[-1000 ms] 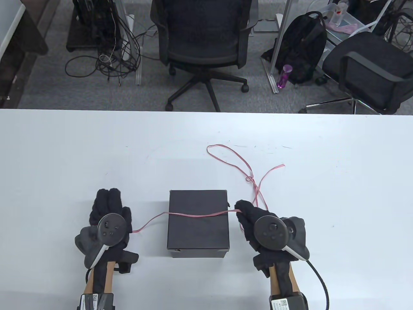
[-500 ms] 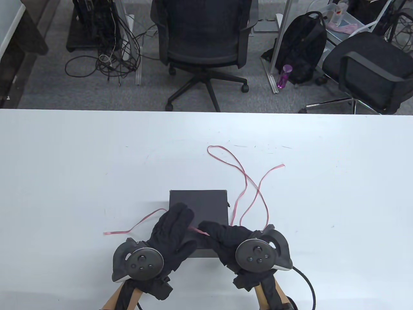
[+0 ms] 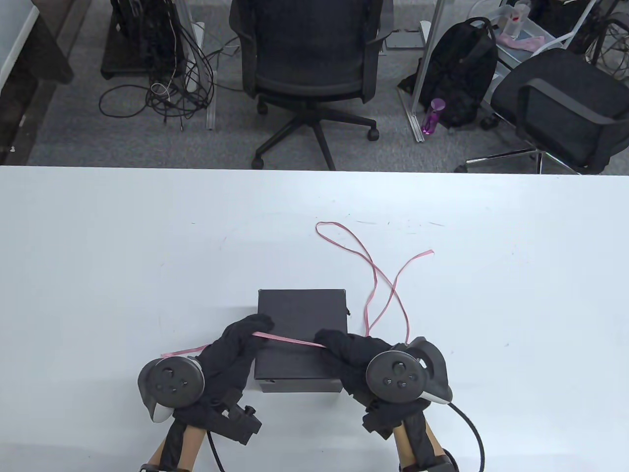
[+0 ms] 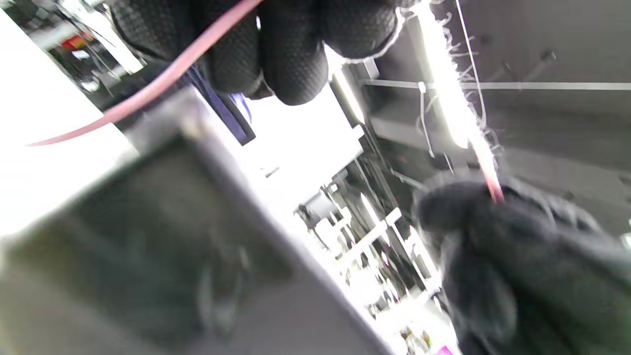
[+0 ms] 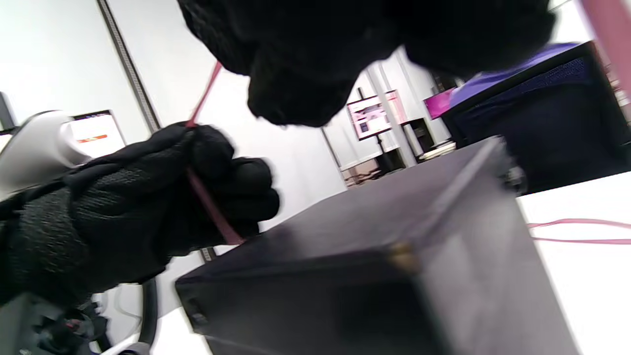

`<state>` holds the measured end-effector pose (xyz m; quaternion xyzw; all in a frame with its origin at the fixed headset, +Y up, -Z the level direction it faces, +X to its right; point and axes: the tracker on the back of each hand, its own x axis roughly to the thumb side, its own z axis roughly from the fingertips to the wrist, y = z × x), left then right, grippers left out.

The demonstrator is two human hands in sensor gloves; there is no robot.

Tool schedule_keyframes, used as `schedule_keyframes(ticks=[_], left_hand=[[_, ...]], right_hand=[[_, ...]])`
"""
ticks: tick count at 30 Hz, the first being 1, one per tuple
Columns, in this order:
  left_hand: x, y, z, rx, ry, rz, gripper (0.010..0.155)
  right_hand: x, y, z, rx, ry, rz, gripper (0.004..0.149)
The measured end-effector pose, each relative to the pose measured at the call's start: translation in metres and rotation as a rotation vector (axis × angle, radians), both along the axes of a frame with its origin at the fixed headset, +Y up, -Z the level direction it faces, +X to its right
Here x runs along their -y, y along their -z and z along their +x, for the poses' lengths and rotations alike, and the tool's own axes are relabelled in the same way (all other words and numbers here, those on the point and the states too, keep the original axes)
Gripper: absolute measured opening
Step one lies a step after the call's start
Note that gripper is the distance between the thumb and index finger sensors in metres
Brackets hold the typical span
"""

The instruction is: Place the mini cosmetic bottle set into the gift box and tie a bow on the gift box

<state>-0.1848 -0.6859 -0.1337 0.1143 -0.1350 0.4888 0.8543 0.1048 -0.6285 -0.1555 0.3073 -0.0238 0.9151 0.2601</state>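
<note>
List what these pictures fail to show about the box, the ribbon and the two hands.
- Closed black cardboard gift box: contents hidden in every view; lid shut.
- Thin pink ribbon: route under the box unseen, table view.
- Left hand, right hand: table view shows only glove backs; the wrist views show each grip on the ribbon, blurred.

The closed black cardboard gift box (image 3: 300, 339) is hiding whatever is sitting inside it. Gloved fingers are covering both of its near corners, so the thin pink ribbon (image 3: 290, 339) is vanishing into each grip. Both forearms are running off the bottom edge. The left wrist view is smearing the box into a grey blur.
</note>
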Motion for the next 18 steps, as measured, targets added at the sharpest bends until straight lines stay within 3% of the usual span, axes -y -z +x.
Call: schedule_keyframes(ticks=[6, 10, 18], left_hand=[[0.013, 0.011, -0.034, -0.122, -0.075, -0.1, 0.041], [0.019, 0.013, -0.044, -0.238, 0.09, -0.106, 0.042], [0.031, 0.017, -0.055, -0.483, 0.471, -0.169, 0.043]], right_hand=[[-0.004, 0.011, 0.038, 0.181, -0.014, 0.002, 0.041], [-0.004, 0.015, 0.057, 0.227, 0.051, -0.034, 0.041], [0.006, 0.023, 0.063, 0.324, -0.091, -0.078, 0.04]])
